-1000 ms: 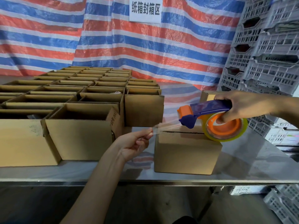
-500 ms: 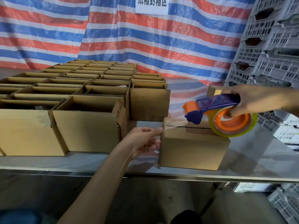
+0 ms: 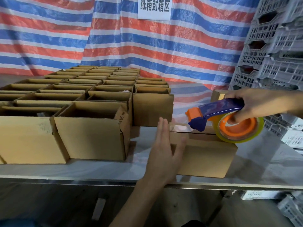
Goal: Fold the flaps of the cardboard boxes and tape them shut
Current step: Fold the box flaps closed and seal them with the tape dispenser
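Cardboard box [image 3: 203,154], lower centre-right, flaps down; my left hand [image 3: 164,151] lies flat, fingers straight, against its left end; right hand [image 3: 255,102] grips the tape dispenser [image 3: 229,122] on top. Should that palm slip, the tape [image 3: 178,127] may wander off the seam.

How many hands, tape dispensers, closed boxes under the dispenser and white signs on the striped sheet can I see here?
hands: 2 (left hand, right hand)
tape dispenser: 1
closed box under the dispenser: 1
white sign: 1
total: 5
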